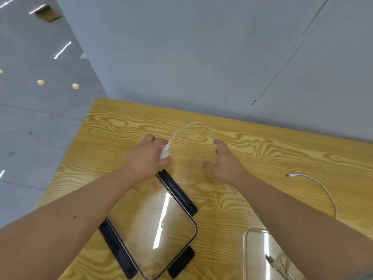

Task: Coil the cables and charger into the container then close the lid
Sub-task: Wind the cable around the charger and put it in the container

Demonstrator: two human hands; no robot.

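Observation:
My left hand (148, 156) grips a white charger block (163, 153) above the wooden table (113, 126). A white cable (193, 124) is plugged into the charger, arcs away from me and comes back through the fingers of my right hand (224, 162). From there it runs under my right forearm and ends at a free plug (289, 175) on the table to the right. A clear container (247, 259) stands at the bottom right with another coiled cable (277, 263) inside. Its clear lid with black clips (181, 193) lies flat near the bottom centre.
A pale wall panel rises right behind the table's far edge. The table's left edge drops to a glossy grey floor (30, 118). Bare wood lies between the lid and the container.

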